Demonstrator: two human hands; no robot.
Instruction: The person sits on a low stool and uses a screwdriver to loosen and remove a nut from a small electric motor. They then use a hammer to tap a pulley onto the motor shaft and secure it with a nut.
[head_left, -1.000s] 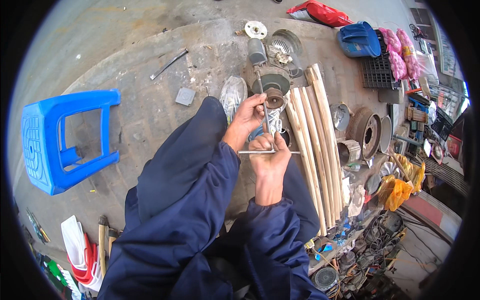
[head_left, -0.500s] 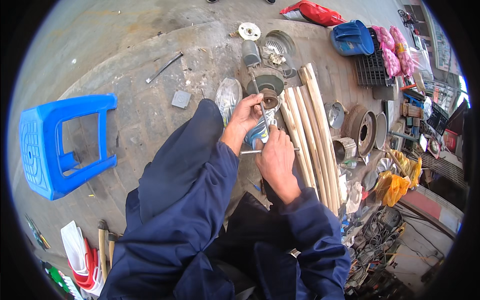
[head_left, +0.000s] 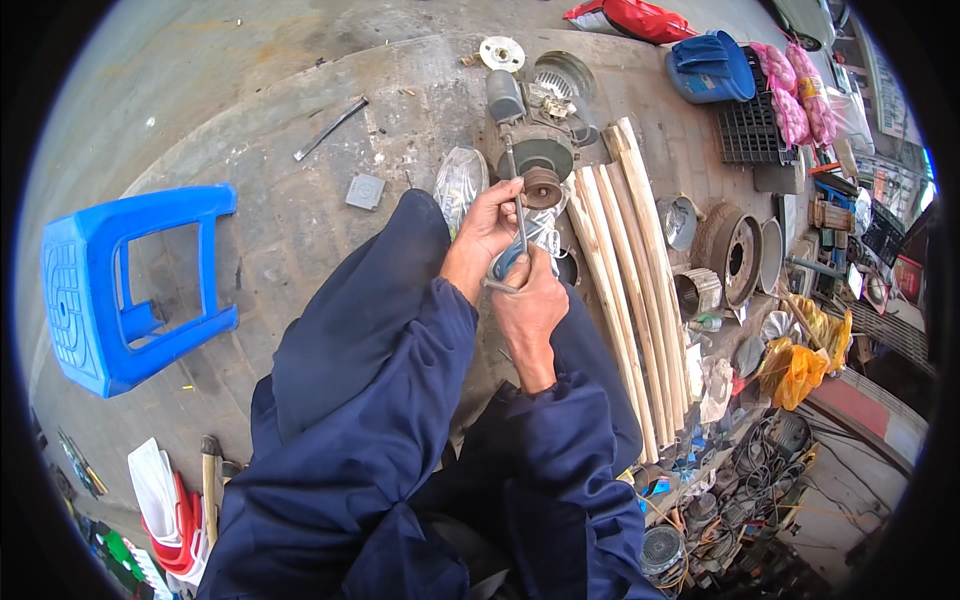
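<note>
Fingers (head_left: 508,192) gripping rod (head_left: 521,228), motor (head_left: 540,128), blue stool (head_left: 98,290)

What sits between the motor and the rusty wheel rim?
The head view shows wooden poles, then a round metal piece, between the motor and the rusty wheel rim.

Loose, wrinkled navy sleeves (head_left: 400,370), dark navy trousers (head_left: 375,275), bare fingers (head_left: 502,194), perhaps a pale shoe (head_left: 461,185)

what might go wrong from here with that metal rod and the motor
The metal rod reaches toward the motor; I can't tell whether its far end is seated, so it might slip.

The left grip is close beside the brown pulley, so knuckles could get knocked if the rod jerks.

The wooden poles lie beside the right grip, so a wide swing might bump them.
</note>
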